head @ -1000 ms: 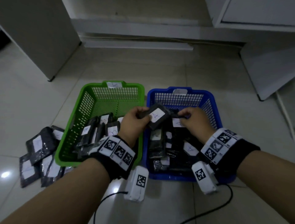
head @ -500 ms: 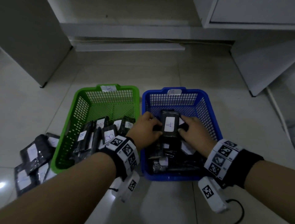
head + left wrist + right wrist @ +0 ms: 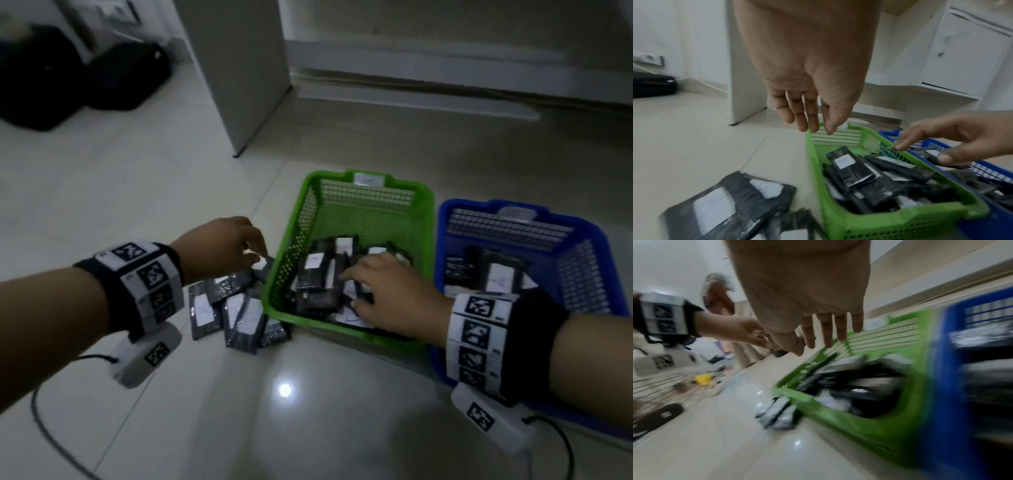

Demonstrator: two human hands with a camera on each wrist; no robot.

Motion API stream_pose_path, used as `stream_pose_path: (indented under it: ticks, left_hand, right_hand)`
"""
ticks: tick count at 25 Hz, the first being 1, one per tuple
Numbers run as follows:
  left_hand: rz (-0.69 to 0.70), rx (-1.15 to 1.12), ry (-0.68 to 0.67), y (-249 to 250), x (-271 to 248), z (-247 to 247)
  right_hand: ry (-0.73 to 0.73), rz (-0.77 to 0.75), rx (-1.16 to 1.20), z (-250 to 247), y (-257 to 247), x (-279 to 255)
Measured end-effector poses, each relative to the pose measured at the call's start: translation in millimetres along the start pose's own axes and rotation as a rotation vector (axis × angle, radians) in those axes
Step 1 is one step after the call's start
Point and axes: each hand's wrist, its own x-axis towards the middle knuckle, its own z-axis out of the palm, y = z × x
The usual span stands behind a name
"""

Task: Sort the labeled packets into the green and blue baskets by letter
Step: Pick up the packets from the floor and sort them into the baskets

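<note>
A green basket (image 3: 346, 181) holds several black packets with white labels (image 3: 315, 274). Right of it a blue basket (image 3: 582, 236) holds more, one labelled packet (image 3: 498, 277) lying on top. A loose pile of black packets (image 3: 236, 308) lies on the floor left of the green basket (image 3: 900, 222). My left hand (image 3: 250, 253) hangs open above the far end of that pile, fingers straight and empty in the left wrist view (image 3: 809, 123). My right hand (image 3: 363, 287) hovers open over the green basket's packets, holding nothing (image 3: 828, 340).
A white cabinet panel (image 3: 239, 68) stands on the tiled floor behind the pile. Dark bags (image 3: 68, 72) sit at the far left. White cupboards (image 3: 962, 56) line the back wall. Black cables (image 3: 51, 421) trail from both wrist cameras across the floor.
Both hands let go of the A-labelled packet, which now lies in the blue basket. The left hand swung left to the floor pile; the right hand moved over the green basket.
</note>
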Motion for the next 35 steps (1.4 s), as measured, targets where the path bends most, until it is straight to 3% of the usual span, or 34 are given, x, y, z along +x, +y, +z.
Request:
stream_pose_path:
  ticks: [5,8,11,14,18,24,30,35]
  left_hand:
    - [-0.24,-0.176,0.054,-65.6,-36.6,60.5]
    - [-0.297,-0.248,0.053,-82.8,-48.5,100.8]
    - [-0.473,-0.316,0.113,-104.1,-55.5,129.2]
    - [-0.647,-0.47,0.143,-114.4,-54.4,144.3]
    - [-0.661,-0.523,0.183,-107.8,-50.3,155.3]
    - [-0.751,-0.67,0.072,-114.8,-55.8,150.8]
    - [-0.867,-1.289,0.119,-107.0,-91.7,148.4]
    - [-0.807,-1.409,0.134,-89.4,-113.0,140.3]
  right_hand:
    - [-0.052,-0.243,0.017,60.2,-76.4,45.0]
    - [-0.085,-0.344,-0.094,108.8,-101.1,55.9]
    - [-0.123,-0.325,-0.265,142.5,-119.0,62.4]
    - [-0.111,-0.198,-0.356,166.6,-125.7,69.7]
    - [0.011,-0.145,-0.309,190.4,-126.1,77.5]
    - [0.069,-0.166,-0.122,196.5,-119.3,65.3]
    - [0.265,-0.284,-0.026,195.7,-114.1,58.7]
    - [0.299,-0.298,0.146,187.5,-114.4,60.8]
